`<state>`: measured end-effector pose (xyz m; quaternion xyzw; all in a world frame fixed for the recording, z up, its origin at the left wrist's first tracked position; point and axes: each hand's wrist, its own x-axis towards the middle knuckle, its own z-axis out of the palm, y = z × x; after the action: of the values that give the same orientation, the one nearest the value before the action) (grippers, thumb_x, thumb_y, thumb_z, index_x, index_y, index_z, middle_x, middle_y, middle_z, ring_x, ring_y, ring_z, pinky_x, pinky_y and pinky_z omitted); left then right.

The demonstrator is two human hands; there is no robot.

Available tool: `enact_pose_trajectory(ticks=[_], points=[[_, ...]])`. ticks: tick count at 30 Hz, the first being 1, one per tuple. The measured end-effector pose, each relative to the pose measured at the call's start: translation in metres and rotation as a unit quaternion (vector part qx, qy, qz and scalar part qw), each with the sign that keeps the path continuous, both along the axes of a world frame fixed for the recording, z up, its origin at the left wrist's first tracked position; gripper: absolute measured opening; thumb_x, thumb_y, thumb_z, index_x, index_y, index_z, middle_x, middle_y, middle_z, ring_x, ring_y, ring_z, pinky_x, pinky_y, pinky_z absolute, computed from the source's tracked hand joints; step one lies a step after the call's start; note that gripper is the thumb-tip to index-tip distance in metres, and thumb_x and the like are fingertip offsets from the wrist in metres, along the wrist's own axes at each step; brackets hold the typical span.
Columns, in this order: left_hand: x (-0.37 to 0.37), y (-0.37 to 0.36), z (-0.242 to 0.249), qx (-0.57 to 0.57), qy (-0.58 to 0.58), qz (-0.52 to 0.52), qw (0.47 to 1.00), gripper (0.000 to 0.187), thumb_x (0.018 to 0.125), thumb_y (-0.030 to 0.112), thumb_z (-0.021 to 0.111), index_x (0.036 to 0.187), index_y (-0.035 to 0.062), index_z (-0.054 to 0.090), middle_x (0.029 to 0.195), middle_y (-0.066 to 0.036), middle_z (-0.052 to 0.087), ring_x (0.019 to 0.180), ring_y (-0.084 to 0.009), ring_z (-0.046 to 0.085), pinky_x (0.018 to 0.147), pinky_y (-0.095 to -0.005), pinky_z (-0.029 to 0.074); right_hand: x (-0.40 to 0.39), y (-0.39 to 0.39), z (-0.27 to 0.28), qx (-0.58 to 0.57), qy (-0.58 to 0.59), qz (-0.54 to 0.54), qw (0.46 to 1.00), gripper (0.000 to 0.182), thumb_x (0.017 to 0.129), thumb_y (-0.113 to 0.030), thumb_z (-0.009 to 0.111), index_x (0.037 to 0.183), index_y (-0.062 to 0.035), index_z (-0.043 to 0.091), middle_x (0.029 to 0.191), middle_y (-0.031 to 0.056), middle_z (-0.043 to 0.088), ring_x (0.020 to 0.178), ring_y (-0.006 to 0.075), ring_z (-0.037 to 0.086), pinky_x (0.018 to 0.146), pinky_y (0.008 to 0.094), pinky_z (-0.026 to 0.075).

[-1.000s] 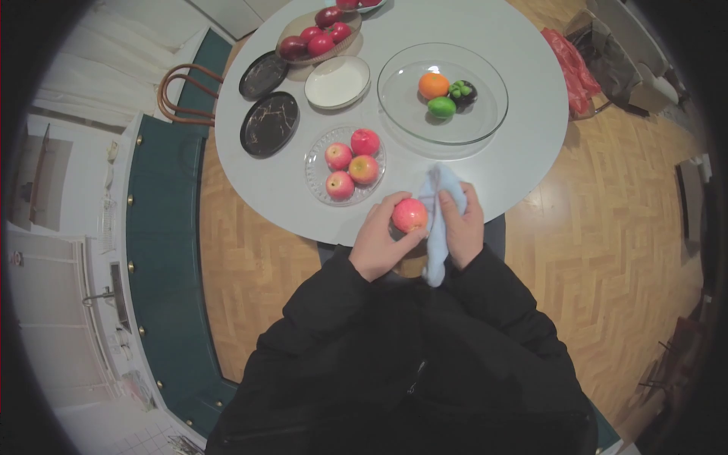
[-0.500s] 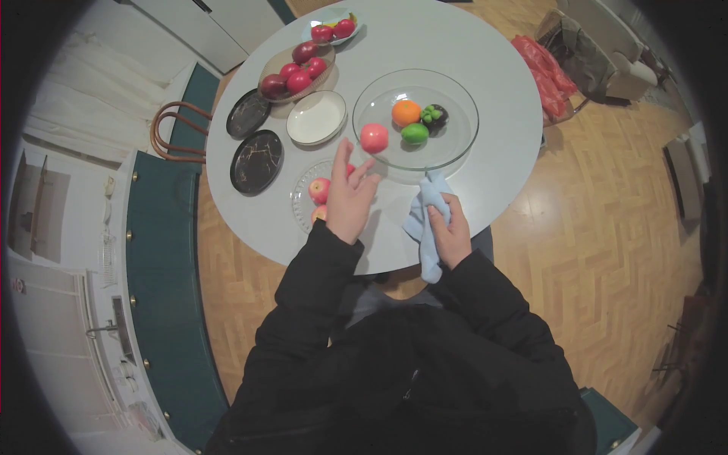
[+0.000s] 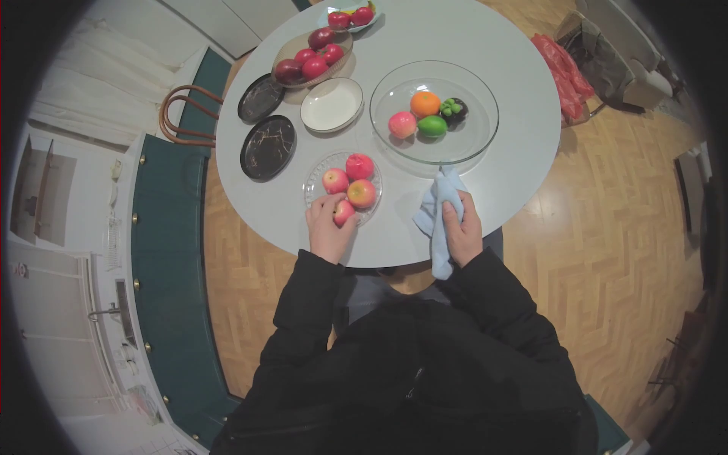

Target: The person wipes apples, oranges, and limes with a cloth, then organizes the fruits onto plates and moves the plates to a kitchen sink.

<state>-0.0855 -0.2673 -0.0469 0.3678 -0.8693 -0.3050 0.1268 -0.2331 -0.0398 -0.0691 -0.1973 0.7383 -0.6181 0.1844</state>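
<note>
My left hand [image 3: 327,233] has its fingers curled round a small red apple [image 3: 343,213] at the near side of a clear glass plate [image 3: 312,180]. Several other red and yellowish apples [image 3: 362,193] lie on that plate. In my right hand [image 3: 464,231] a light blue cloth [image 3: 440,220] is bunched, its lower end hanging past the table edge. Beyond the cloth stands a large clear glass bowl [image 3: 485,148]. It holds a pink-red apple [image 3: 403,124], an orange [image 3: 425,105], a green lime-like fruit [image 3: 432,127] and a dark purple mangosteen-like fruit with green leaves [image 3: 453,111].
On the round pale table [image 3: 447,30], a white dish [image 3: 332,105] and two black plates [image 3: 268,148] stand to the left. Behind them are an amber bowl of red fruit [image 3: 345,64] and a small light dish [image 3: 369,29]. A red plastic bag [image 3: 560,80] hangs at the right.
My left hand has moved from beside the large bowl back to the glass plate and closed round an apple. The pink-red apple sits in the bowl. My right hand still grips the cloth.
</note>
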Motion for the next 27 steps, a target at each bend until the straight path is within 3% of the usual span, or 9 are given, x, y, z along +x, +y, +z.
enact_pose_trajectory(ticks=[3,9,12,14,15,18,21,24,27], points=[[0.001,-0.002,-0.006,0.019,-0.018,-0.013,1.0,0.05,0.083,0.023,0.067,0.132,0.0154,0.058,0.127,-0.01,0.052,0.121,-0.0314,0.044,0.108,-0.04,0.037,0.002,-0.001,0.001,0.009,0.007,0.003,1.0,0.052,0.103,-0.052,0.042,0.13,-0.0086,0.049,0.119,0.0104,0.057,0.108,0.0254,0.054,0.095,0.0387,0.042],[0.007,0.011,0.02,0.081,0.118,0.051,0.988,0.05,0.082,0.015,0.069,0.129,0.009,0.055,0.127,-0.011,0.055,0.117,-0.0259,0.054,0.101,-0.0353,0.044,0.007,0.001,-0.002,-0.027,0.021,-0.006,0.999,0.053,0.104,-0.052,0.04,0.129,-0.0068,0.052,0.118,0.009,0.057,0.108,0.0227,0.053,0.095,0.0362,0.04],[0.012,0.021,0.029,0.215,0.16,0.062,0.962,0.043,0.086,0.021,0.066,0.127,0.0115,0.056,0.131,-0.008,0.056,0.121,-0.0213,0.053,0.105,-0.0319,0.041,0.024,-0.003,0.002,-0.041,0.03,0.007,0.999,0.05,0.104,-0.045,0.045,0.132,-0.0052,0.053,0.124,0.0117,0.059,0.114,0.0231,0.055,0.099,0.0371,0.041],[0.009,0.041,0.028,0.426,0.218,0.049,0.877,0.03,0.096,0.029,0.054,0.118,0.0079,0.054,0.108,-0.014,0.062,0.08,-0.0201,0.056,0.063,-0.0279,0.044,0.042,-0.008,0.005,-0.045,0.107,0.084,0.99,0.047,0.103,-0.038,0.048,0.135,-0.0043,0.054,0.13,0.0177,0.057,0.121,0.031,0.053,0.105,0.0415,0.038],[0.009,0.049,0.024,0.476,0.23,0.046,0.848,0.03,0.099,0.031,0.051,0.115,0.007,0.054,0.102,-0.015,0.063,0.069,-0.0198,0.057,0.053,-0.0269,0.044,0.051,-0.011,0.009,-0.046,0.124,0.104,0.986,0.047,0.103,-0.036,0.048,0.136,-0.004,0.054,0.131,0.0191,0.057,0.122,0.033,0.052,0.107,0.0426,0.037],[0.005,0.069,0.009,0.503,0.147,-0.047,0.851,0.03,0.094,0.021,0.059,0.12,0.0059,0.056,0.11,-0.013,0.063,0.098,-0.0237,0.06,0.085,-0.0349,0.05,0.068,-0.022,0.024,-0.063,0.256,0.212,0.941,0.044,0.102,-0.032,0.051,0.142,-0.0153,0.051,0.135,0.0218,0.049,0.116,0.0378,0.048,0.1,0.0483,0.04],[0.005,0.097,0.022,0.506,0.151,0.027,0.849,0.027,0.094,0.034,0.05,0.108,0.0123,0.056,0.072,0.002,0.04,0.063,-0.0071,0.041,0.054,-0.0229,0.032,0.065,-0.018,0.034,-0.056,0.193,0.233,0.951,0.043,0.101,-0.031,0.051,0.142,-0.0169,0.052,0.128,0.0196,0.049,0.114,0.0352,0.049,0.099,0.0445,0.042],[0.005,0.097,0.029,0.544,0.119,-0.059,0.829,0.036,0.101,0.043,0.033,0.098,0.0125,0.051,0.056,0.003,0.035,0.045,-0.0041,0.035,0.04,-0.0191,0.027,0.063,-0.018,0.037,-0.051,0.117,0.193,0.973,0.041,0.103,-0.032,0.048,0.136,-0.0091,0.054,0.13,0.0148,0.057,0.117,0.0322,0.054,0.103,0.0425,0.041],[0.005,0.097,0.019,0.587,0.091,-0.067,0.801,0.057,0.1,0.063,0.029,0.113,0.011,0.047,0.058,-0.003,0.04,0.041,-0.0097,0.04,0.038,-0.0222,0.034,0.063,-0.019,0.037,-0.066,0.065,0.144,0.985,0.043,0.103,-0.037,0.048,0.132,-0.006,0.056,0.125,0.0132,0.061,0.114,0.0283,0.058,0.1,0.0396,0.044]])
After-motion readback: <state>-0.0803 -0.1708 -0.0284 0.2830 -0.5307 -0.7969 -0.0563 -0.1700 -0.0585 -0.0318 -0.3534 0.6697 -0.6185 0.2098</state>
